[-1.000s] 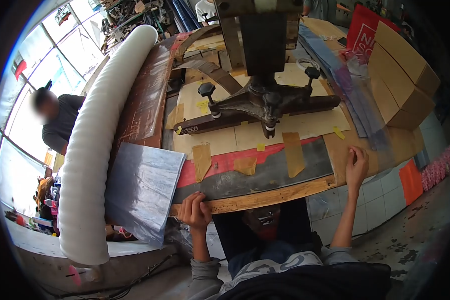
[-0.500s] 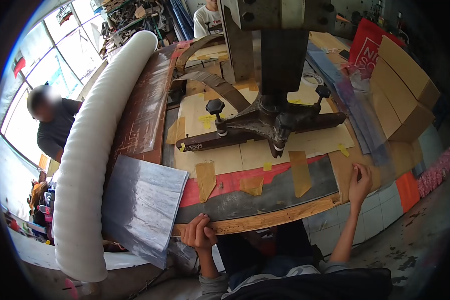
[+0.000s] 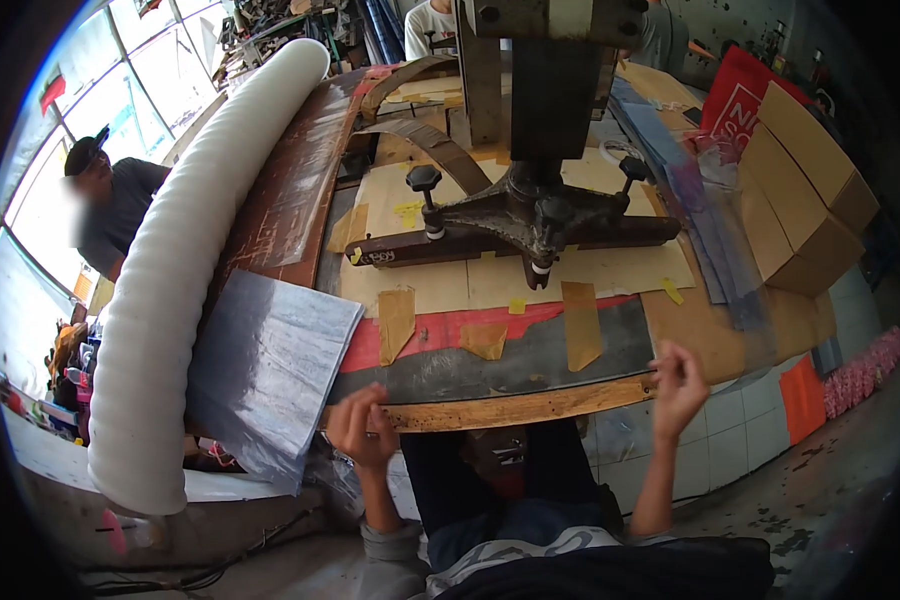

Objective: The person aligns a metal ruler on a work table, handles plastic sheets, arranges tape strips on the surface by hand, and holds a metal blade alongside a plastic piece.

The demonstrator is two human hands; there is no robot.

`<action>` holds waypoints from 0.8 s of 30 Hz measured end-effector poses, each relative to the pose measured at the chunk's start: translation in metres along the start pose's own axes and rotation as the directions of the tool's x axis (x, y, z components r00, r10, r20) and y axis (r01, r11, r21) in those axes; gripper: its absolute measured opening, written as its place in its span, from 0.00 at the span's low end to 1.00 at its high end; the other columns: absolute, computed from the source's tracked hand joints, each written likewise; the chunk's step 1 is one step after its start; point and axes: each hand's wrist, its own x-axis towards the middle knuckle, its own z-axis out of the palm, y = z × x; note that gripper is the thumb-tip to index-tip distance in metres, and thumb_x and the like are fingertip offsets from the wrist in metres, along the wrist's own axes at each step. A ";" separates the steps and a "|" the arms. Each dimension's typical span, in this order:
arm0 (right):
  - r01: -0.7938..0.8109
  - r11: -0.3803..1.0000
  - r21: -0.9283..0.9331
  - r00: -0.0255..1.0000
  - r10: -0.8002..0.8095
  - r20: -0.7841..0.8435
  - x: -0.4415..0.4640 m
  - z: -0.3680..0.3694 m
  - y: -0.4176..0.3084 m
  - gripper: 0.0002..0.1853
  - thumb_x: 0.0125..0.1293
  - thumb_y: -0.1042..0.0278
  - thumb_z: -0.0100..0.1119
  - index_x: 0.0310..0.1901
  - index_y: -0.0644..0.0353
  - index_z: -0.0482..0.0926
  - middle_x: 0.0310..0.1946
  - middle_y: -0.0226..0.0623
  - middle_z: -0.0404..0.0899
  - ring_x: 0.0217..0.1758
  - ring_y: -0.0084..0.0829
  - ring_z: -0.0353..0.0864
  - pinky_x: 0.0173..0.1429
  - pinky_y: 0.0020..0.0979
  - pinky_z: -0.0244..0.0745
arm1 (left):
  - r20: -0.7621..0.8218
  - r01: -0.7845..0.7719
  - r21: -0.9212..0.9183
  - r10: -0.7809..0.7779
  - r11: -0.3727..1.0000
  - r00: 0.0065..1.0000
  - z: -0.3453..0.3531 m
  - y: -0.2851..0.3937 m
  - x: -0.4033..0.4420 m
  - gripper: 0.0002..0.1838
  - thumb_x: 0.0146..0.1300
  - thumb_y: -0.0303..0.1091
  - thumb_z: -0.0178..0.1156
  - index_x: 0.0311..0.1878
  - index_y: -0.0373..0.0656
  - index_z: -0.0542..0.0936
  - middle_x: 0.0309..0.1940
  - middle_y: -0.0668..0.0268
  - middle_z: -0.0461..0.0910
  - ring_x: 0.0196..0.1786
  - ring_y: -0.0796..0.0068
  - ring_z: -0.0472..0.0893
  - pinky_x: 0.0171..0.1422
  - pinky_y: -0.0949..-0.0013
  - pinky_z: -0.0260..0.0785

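Note:
My left hand [image 3: 362,425] is at the left end of the wooden edge strip [image 3: 520,409], close to the corner of a bluish-grey plastic sheet [image 3: 270,350]. Its fingers are loosely bent and apart, with nothing visible in them. Near the strip's right end, my right hand [image 3: 680,390] is raised with fingers half curled and apart, also without anything visible in it. Whether either hand touches the strip I cannot tell. Beyond them lies a light flat board [image 3: 420,285] with brown tape pieces [image 3: 582,325], under a dark metal press arm [image 3: 540,215].
A long white foam roll [image 3: 185,270] stretches along the left side, with a person [image 3: 120,200] behind it. At the right are a cardboard box [image 3: 800,200], a red bag [image 3: 735,100] and blue-grey plastic sheeting [image 3: 685,190]. Two more people are partly visible at the back.
My right hand has moved left, from the brown sheet to the strip's right end. My left hand has loosened and shifted left. The view has shifted, and the person at left has turned.

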 end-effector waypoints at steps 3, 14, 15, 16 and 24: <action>0.077 0.921 0.381 0.798 -0.286 0.531 -0.044 0.034 -0.056 0.12 0.70 0.59 0.56 0.39 0.57 0.84 0.29 0.34 0.85 0.31 0.29 0.84 0.36 0.28 0.77 | 0.071 -0.015 0.210 0.000 0.978 0.997 -0.012 -0.019 0.042 0.07 0.64 0.26 0.54 0.32 0.39 0.80 0.30 0.59 0.83 0.33 0.58 0.83 0.37 0.62 0.71; -0.241 0.414 0.878 -0.109 -0.910 0.400 -0.218 0.120 -0.204 0.16 0.69 0.55 0.54 0.35 0.61 0.80 0.35 0.46 0.77 0.42 0.46 0.76 0.51 0.45 0.70 | 0.272 0.022 0.588 -0.223 0.809 0.936 0.039 -0.050 0.128 0.11 0.65 0.45 0.58 0.34 0.49 0.80 0.28 0.63 0.85 0.33 0.56 0.84 0.34 0.55 0.74; -0.229 0.425 0.876 -0.098 -0.905 0.414 -0.217 0.111 -0.206 0.16 0.69 0.57 0.53 0.34 0.62 0.79 0.33 0.46 0.77 0.41 0.46 0.76 0.49 0.44 0.71 | 0.235 0.033 0.607 -0.219 0.794 0.947 0.047 -0.056 0.133 0.11 0.65 0.45 0.57 0.34 0.50 0.80 0.27 0.62 0.85 0.32 0.55 0.84 0.34 0.54 0.74; -0.219 0.435 0.873 -0.087 -0.900 0.427 -0.214 0.102 -0.209 0.16 0.69 0.58 0.52 0.33 0.64 0.78 0.32 0.47 0.76 0.39 0.46 0.76 0.47 0.44 0.71 | 0.198 0.045 0.626 -0.214 0.779 0.957 0.055 -0.065 0.137 0.11 0.65 0.46 0.57 0.34 0.51 0.80 0.26 0.62 0.85 0.32 0.55 0.84 0.34 0.54 0.74; -0.028 0.409 0.912 0.139 -0.902 0.409 -0.147 0.083 -0.230 0.13 0.66 0.64 0.56 0.32 0.67 0.76 0.35 0.50 0.77 0.44 0.48 0.77 0.48 0.44 0.72 | 0.028 0.033 0.767 -0.084 0.641 0.996 0.078 -0.193 0.144 0.12 0.67 0.46 0.52 0.31 0.52 0.77 0.23 0.61 0.83 0.26 0.53 0.83 0.26 0.51 0.73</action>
